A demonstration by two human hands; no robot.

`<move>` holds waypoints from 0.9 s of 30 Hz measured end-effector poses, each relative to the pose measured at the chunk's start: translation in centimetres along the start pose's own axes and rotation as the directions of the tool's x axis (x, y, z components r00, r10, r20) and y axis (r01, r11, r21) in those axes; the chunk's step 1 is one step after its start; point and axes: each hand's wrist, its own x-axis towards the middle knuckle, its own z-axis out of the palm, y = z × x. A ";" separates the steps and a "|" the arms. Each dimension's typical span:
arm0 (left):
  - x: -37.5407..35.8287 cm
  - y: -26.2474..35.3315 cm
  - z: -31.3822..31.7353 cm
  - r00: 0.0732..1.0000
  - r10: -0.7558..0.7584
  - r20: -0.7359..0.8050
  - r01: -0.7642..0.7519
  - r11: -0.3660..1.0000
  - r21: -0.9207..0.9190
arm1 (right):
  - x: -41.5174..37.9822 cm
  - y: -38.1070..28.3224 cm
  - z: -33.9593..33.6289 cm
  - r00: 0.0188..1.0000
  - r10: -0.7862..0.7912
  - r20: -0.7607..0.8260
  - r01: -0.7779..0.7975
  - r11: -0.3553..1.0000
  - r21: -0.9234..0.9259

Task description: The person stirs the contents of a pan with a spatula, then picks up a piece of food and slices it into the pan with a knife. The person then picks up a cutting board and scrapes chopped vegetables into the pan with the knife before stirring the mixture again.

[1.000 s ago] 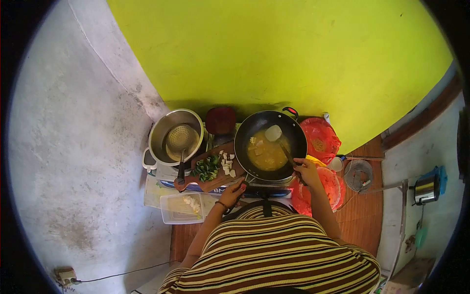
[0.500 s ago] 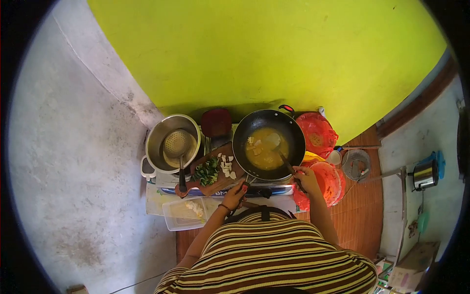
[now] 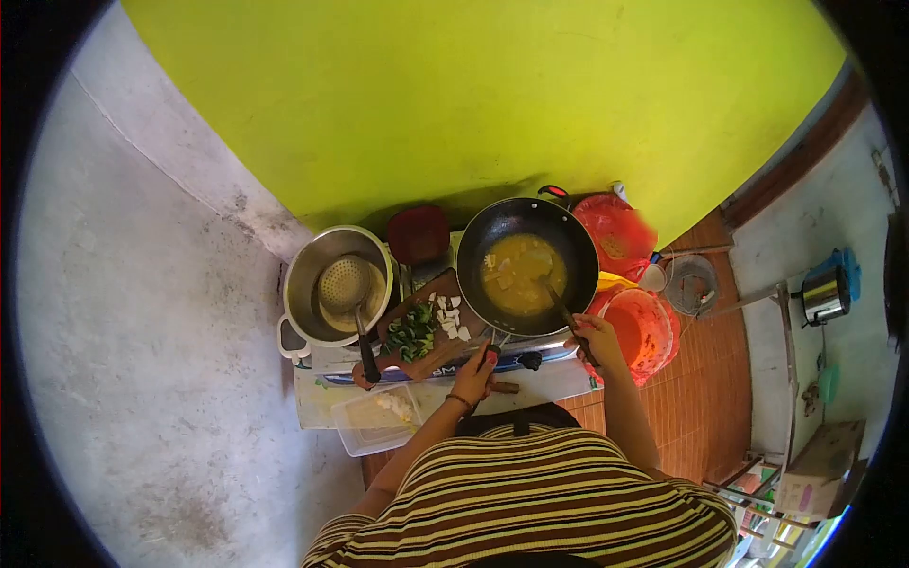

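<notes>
A black wok [image 3: 480,284] sits on the stove with yellow broth and pale pieces [image 3: 521,284] inside. My left hand [image 3: 472,376] is closed around the wok's handle, at its near side. In my right hand [image 3: 598,342] is the dark handle of a spatula [image 3: 564,313], whose head dips into the broth. Left of the wok lies a wooden cutting board [image 3: 440,358] with chopped green leaves [image 3: 411,333] and white pieces [image 3: 451,317] on it. A brown wooden handle [image 3: 505,387] pokes out beside my left hand.
A steel pot [image 3: 301,270] stands at the left with a skimmer [image 3: 345,287] in it. A clear plastic container [image 3: 365,417] is at the counter's front. Red plastic-lined containers [image 3: 644,331] are right of the wok. A dark red container [image 3: 418,235] is behind the board.
The camera view has shifted and turned slightly. The spatula head has moved within the broth and less of it shows. Both hands keep their holds.
</notes>
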 end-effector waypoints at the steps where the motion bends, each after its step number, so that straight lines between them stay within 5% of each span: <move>1: 0.1 -0.3 0.0 1.000 -0.003 0.004 0.003 1.000 -0.019 | 0.2 0.3 -0.1 1.000 -0.002 0.008 0.002 1.000 0.031; 8: -0.4 0.7 0.3 0.999 -0.028 -0.041 0.028 1.000 0.006 | -0.4 -0.8 -0.1 0.997 -0.043 0.068 0.036 0.995 0.093; 19: 0.2 -0.5 0.5 0.994 0.037 -0.098 -0.029 0.996 0.084 | 1.1 -1.7 1.0 0.974 -0.162 0.156 0.179 0.979 -0.095; 27: -0.4 0.4 0.9 0.990 -0.016 -0.137 0.029 0.995 0.099 | 1.6 0.0 -1.7 0.957 -0.282 0.068 0.290 0.924 -0.249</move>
